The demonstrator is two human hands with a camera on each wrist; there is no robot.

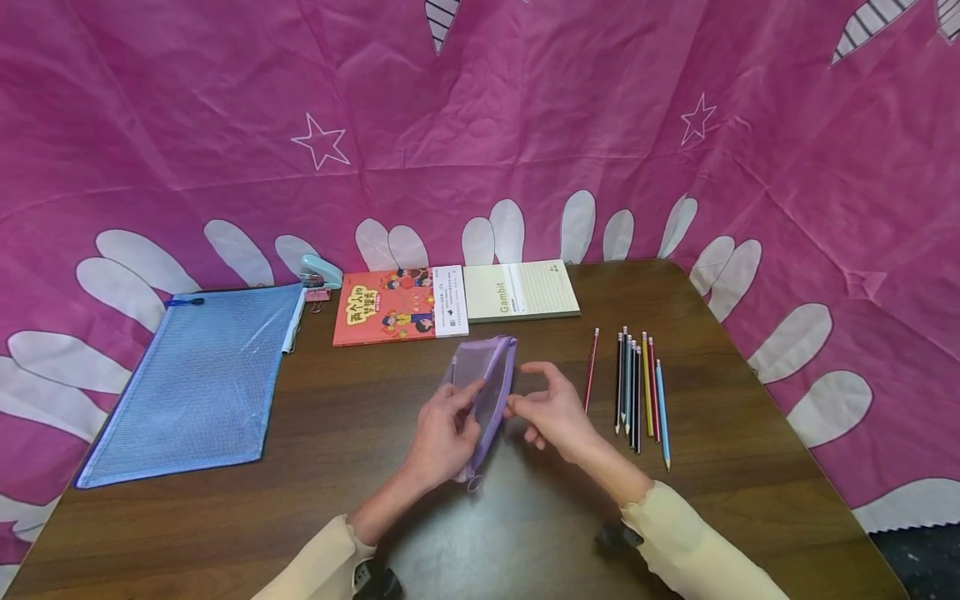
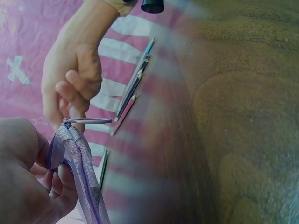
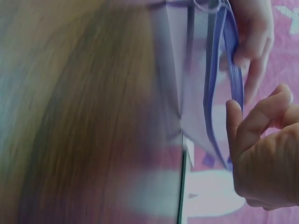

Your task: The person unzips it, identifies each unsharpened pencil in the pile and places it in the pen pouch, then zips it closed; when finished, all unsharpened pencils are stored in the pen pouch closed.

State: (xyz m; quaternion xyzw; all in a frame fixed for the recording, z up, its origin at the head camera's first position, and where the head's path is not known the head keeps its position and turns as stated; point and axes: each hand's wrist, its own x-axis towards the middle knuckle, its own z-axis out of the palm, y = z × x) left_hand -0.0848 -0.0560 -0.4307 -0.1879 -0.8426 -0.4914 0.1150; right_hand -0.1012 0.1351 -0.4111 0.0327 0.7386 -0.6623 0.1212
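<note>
Nearest in, the left hand (image 1: 444, 432) has its grip closed on the purple mesh pouch (image 1: 492, 402), thumb and fingers curled at the edge. The right hand (image 1: 557, 419) comes from the other side: its grip is loosely parted, a clear gap between thumb and forefinger, one digit right up at the pouch's purple rim. Contact there? Hard to call; it seems to have hold of nothing.

And the pouch itself, here between the two hands, above the middle of the brown surface (image 1: 337, 450), its small ring (image 1: 473, 482) at the near end! In the right wrist view two purple borders stand apart, so the mouth looks parted. It should handle light and floppy, tough enough, with thin mesh that likely folds under a push and may slide in a lazy hold. The stiffer border looks the place to pinch, one hand on each side, with the mesh left slack.

Out to the right of the hands, a cluster of pencils (image 1: 636, 392) lies side by side, one red pencil (image 1: 592, 367) just apart. Over left, the blue mesh folder (image 1: 202, 383) lies flat. Farther back, the orange book (image 1: 386, 308) and pale notebook (image 1: 525, 292), and behind everything, the pink cloth (image 1: 480, 108).
</note>
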